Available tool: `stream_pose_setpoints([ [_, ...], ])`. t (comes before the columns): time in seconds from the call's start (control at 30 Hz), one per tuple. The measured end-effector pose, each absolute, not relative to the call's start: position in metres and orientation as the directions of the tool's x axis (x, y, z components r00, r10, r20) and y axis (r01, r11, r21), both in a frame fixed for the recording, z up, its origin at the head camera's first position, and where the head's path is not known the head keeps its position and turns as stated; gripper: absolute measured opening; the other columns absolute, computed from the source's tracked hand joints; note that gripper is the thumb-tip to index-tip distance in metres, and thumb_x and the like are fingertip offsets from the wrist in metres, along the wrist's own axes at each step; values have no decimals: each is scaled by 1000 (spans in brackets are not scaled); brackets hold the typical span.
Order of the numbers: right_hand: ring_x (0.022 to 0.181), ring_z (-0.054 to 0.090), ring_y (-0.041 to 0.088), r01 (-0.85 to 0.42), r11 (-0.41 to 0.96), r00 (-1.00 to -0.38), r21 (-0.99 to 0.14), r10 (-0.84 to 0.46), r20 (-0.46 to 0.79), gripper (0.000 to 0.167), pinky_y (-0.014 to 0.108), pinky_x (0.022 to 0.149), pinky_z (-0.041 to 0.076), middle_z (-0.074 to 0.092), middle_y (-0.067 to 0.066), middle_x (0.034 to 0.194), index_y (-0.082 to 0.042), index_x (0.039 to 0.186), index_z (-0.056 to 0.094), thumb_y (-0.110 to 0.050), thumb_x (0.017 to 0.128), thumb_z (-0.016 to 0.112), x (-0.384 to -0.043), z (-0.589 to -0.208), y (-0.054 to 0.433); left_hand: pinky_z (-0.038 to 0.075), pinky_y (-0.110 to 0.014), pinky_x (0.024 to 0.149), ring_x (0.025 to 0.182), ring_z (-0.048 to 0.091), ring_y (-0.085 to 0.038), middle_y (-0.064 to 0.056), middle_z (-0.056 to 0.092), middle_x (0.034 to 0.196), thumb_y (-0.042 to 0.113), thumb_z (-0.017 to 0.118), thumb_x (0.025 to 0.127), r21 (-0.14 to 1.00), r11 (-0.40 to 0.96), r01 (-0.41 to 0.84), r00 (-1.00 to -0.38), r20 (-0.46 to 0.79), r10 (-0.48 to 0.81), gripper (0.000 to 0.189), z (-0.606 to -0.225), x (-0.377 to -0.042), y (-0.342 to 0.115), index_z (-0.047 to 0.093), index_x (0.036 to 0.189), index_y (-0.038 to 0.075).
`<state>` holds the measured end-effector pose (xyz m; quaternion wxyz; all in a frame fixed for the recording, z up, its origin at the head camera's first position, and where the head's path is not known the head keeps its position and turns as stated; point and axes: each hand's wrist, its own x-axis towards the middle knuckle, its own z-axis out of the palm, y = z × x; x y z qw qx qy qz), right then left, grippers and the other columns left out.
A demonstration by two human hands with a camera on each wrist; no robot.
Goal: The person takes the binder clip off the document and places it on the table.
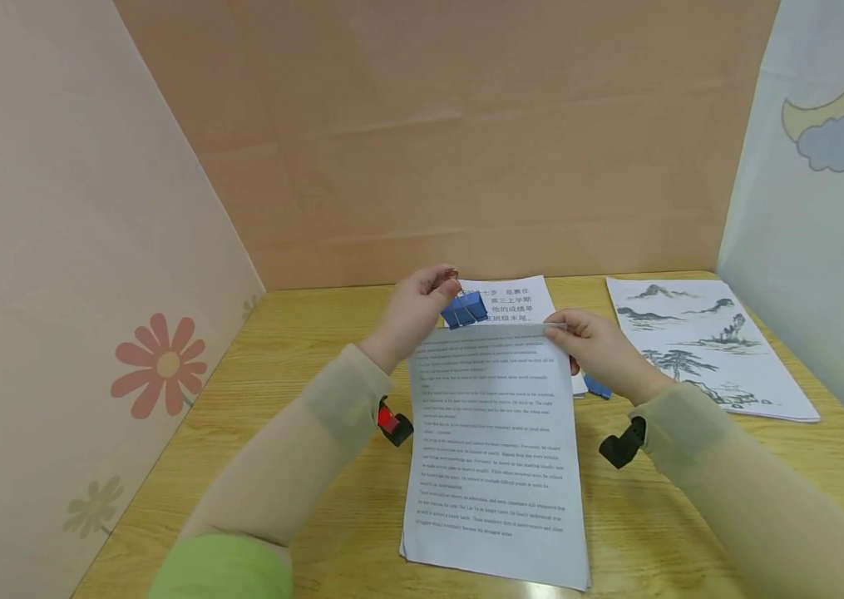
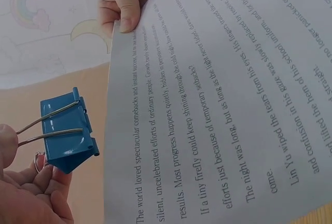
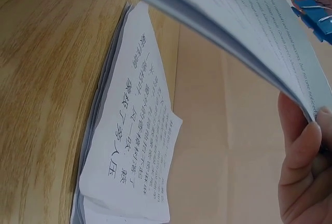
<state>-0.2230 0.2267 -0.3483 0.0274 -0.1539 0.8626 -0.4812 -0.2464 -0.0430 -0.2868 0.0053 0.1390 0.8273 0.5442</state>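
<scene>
A blue binder clip (image 1: 465, 309) is pinched by its wire handles in my left hand (image 1: 414, 312). In the left wrist view the clip (image 2: 65, 130) is beside the top edge of a stack of English-printed sheets (image 2: 207, 105), apart from the paper. With thumb and fingers, my right hand (image 1: 604, 345) grips the top right corner of these sheets (image 1: 492, 449), which hang tilted above the table. The right wrist view shows several layers at the stack's edge, between the right thumb and fingers (image 3: 306, 151).
Chinese-printed sheets (image 1: 515, 299) lie on the wooden table (image 1: 264, 366) behind the held stack, partly hidden by it. Another blue clip (image 1: 597, 386) is below the right hand. Sheets with an ink landscape (image 1: 698, 333) lie at right. Panels enclose the table's back and sides.
</scene>
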Motion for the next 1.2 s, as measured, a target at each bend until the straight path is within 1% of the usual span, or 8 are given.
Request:
stream_pose_setpoints([
  [0.1,61,53,26,-244,499,-952,-832,-288,106,31,35,55,46,67,11,93,-10,113,59,-35,102,46,-223,-349,228,41,-34,103,114,57,-15,-1,62,122,25,55,99,912,341,228,-964,161,213,37,-286,-245,-49,56,134,11],
  [0.23,61,54,25,-241,494,-952,-835,-287,105,31,36,56,47,67,11,95,-9,114,59,-35,102,47,-224,-350,228,42,-34,102,112,58,-18,-6,64,117,19,55,99,932,277,235,-962,183,200,33,-288,-244,-59,57,129,7],
  [0.4,61,54,25,-232,476,-953,-848,-285,101,30,39,58,48,67,12,96,-10,114,59,-35,102,47,-225,-352,228,40,-36,103,115,56,-21,-10,63,117,17,53,100,955,229,188,-976,156,152,31,-298,-242,-82,57,128,5],
  [0.57,62,54,24,-218,469,-955,-856,-283,88,29,39,58,48,67,12,98,-10,114,59,-33,102,47,-225,-354,228,36,-43,106,119,52,-25,-13,60,122,19,49,101,962,242,129,-988,103,118,33,-311,-239,-107,55,130,3],
  [0.83,63,54,24,-197,481,-959,-854,-274,67,30,38,58,48,68,11,99,-10,114,59,-35,102,47,-224,-354,228,31,-50,108,126,46,-31,-18,54,131,22,44,104,958,283,49,-997,28,78,41,-338,-235,-152,46,139,1],
  [1.07,62,55,23,-199,469,-958,-860,-279,69,30,33,56,47,68,12,98,-8,113,59,-32,102,48,-224,-355,227,29,-50,109,129,43,-31,-16,52,135,28,43,104,921,387,-49,-999,-49,-11,43,-363,-234,-194,45,140,4],
  [1.2,62,55,23,-203,471,-958,-859,-276,75,28,33,55,47,69,11,96,-7,112,59,-31,102,49,-224,-355,226,29,-51,109,128,42,-33,-19,49,137,31,40,104,894,438,-97,-995,-89,-38,48,-376,-233,-216,42,141,1],
])
